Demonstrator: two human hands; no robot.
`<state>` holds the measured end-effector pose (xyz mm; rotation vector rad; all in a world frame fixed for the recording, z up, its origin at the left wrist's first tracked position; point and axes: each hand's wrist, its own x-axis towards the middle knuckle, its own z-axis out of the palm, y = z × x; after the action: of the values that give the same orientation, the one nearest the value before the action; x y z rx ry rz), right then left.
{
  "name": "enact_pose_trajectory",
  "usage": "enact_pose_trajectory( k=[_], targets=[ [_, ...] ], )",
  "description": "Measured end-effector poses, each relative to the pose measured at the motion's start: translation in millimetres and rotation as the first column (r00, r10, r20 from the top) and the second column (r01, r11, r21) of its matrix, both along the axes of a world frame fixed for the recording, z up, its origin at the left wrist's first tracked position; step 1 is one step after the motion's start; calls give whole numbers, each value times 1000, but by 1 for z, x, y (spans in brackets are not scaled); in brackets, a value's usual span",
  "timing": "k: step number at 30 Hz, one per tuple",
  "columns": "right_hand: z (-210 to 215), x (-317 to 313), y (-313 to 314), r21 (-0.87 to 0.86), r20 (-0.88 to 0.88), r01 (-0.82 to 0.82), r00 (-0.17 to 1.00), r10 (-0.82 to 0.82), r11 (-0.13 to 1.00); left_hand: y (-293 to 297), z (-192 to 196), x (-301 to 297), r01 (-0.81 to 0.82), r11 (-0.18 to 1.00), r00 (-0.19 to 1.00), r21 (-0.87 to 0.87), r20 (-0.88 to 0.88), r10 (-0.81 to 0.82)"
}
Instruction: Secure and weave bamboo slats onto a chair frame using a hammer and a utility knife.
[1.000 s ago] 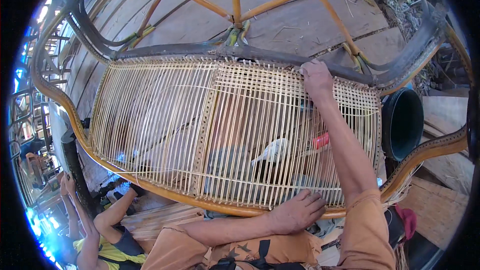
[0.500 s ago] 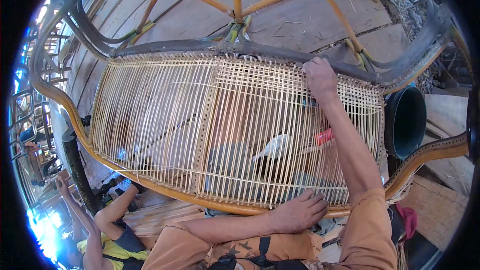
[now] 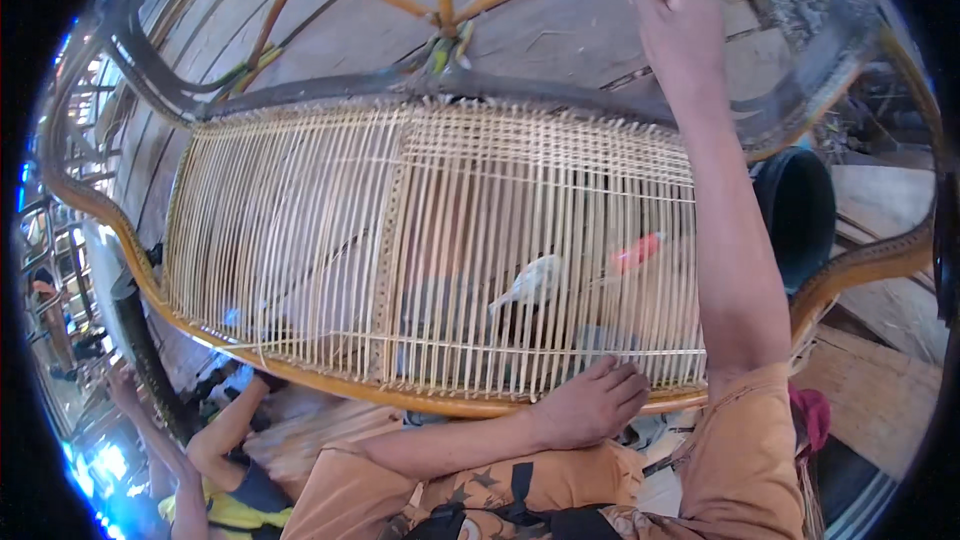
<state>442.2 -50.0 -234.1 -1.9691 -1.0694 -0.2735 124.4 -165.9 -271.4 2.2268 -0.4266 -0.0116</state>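
Right hand [image 3: 682, 20] at 1 o'clock: fingers nearly closed, hold unclear; left hand [image 3: 590, 404] at 5: loosely curled, seemingly empty. Too hard pulling could snap strands [image 3: 520, 138].

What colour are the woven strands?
Pale straw yellow; the strands show in the head view.

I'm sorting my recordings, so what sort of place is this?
Likely a furniture workshop, judging by the partly woven cane panel, the curved frame holding it, and the long wood strips lying nearby.
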Motion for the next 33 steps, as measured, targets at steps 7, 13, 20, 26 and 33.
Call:
enact_pose_trajectory(
  k=[7,13,20,26,33],
  targets=[
    [-43,10,-221,-197,-582,391,691,-429,899,-1,7,-3,-38,999,999,-6,-35,38],
    [-91,-8,-274,-304,-638,542,495,-590,784,0,5,2,-6,995,999,97,-34,9],
    [-108,0,-268,-322,-485,523,625,-612,789,-2,11,9,-9,998,986,66,-167,20],
    [-113,1,-265,-397,-337,508,694,-636,765,-2,12,11,19,994,986,103,-165,-2],
    [-114,-2,-267,-386,-139,498,801,-583,777,-2,11,13,21,996,983,88,-183,-5]
  ],
)
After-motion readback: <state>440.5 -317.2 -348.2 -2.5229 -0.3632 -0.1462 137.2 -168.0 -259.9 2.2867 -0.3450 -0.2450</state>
